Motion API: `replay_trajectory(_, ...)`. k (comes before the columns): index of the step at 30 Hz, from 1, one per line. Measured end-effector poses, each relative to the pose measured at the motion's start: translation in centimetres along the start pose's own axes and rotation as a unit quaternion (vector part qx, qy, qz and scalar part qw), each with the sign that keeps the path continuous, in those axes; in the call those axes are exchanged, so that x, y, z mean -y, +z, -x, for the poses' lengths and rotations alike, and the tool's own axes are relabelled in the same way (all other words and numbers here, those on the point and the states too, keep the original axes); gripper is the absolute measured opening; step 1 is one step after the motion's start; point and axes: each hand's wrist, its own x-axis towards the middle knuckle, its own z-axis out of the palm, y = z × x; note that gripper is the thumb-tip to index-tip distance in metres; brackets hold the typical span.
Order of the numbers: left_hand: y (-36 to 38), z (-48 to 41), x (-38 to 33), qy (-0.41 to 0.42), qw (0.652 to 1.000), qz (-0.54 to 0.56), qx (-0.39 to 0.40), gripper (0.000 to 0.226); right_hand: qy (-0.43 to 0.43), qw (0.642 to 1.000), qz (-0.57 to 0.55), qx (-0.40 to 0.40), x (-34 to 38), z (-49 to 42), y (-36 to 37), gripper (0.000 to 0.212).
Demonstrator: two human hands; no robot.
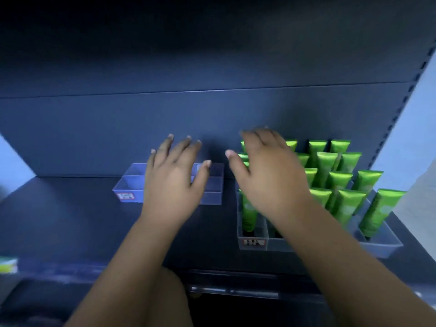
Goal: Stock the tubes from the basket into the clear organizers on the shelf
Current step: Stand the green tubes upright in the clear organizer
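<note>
Progress check, near → far. Forearms are showing at bottom of frame, both bare. Basket: not in view, so cannot tell how many tubes are left in it. Shelf [70, 220] is carrying 2 clear units. Small green-white item [8, 265] at far L edge is too blurred to ID.

R organizer [382, 244] is sitting nearest, w/ a red-white label [253, 243] on its front wall. It is holding green tubes [346, 204] standing cap-down in rows, front to back. Most compartments seen are occupied, tho the R arm is hiding the mid-front ones. Judging this unit done or nearly so.

R hand [266, 175] is hovering over the L side of that unit, fingers spread wide, palm down, gripping nothing. Whether it is touching the tube tops under it: cannot tell (blur). Nearest tubes are lying directly under and just R of this hand.

L hand [174, 175] is hovering palm down, fingers wide, holding nothing, above L organizer [132, 185]. That unit is sitting farther back, apart from the R one w/ bare shelf between. Its visible compartments are showing no tubes. Judging task approx. half done, w/ L unit waiting to be filled. No tube is lying near L hand; closest ones are across the gap in R unit.

Back panel [212, 126] is closing off the shelf behind both units.
</note>
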Motion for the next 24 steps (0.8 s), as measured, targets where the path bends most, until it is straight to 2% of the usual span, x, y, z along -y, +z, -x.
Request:
replay_trajectory(4,-5.5,4.5,3.7,-0.067,0.995,-0.078,-0.002,0.057,-0.051,0.995,-0.073,0.038,6.9,2.3,0.6,0.061)
replay_trajectory(9,-12.9,13.6,9.1,-0.168,0.972,-0.162,-0.002,0.061,-0.161,0.973,-0.145,0.077,17.6,6.4,3.1,0.061)
replay_trajectory(14,-20.2,24.4,15.8,-0.324,0.914,-0.244,0.013,0.066,-0.213,0.94,-0.238,0.117,30.5,11.7,7.5,0.063)
replay_trajectory(19,-24.2,35.0,20.3,-0.457,0.846,-0.274,0.022,0.063,-0.291,0.902,-0.206,0.244,39.6,19.2,13.4,0.063)
replay_trajectory(21,-24.4,38.3,21.6,-0.504,0.82,-0.266,0.045,0.062,-0.33,0.884,-0.172,0.284,41.7,20.9,15.3,0.066)
replay_trajectory(24,-23.3,41.7,23.4,-0.558,0.794,-0.23,0.074,0.061,-0.361,0.862,-0.116,0.337,43.0,22.1,18.0,0.056)
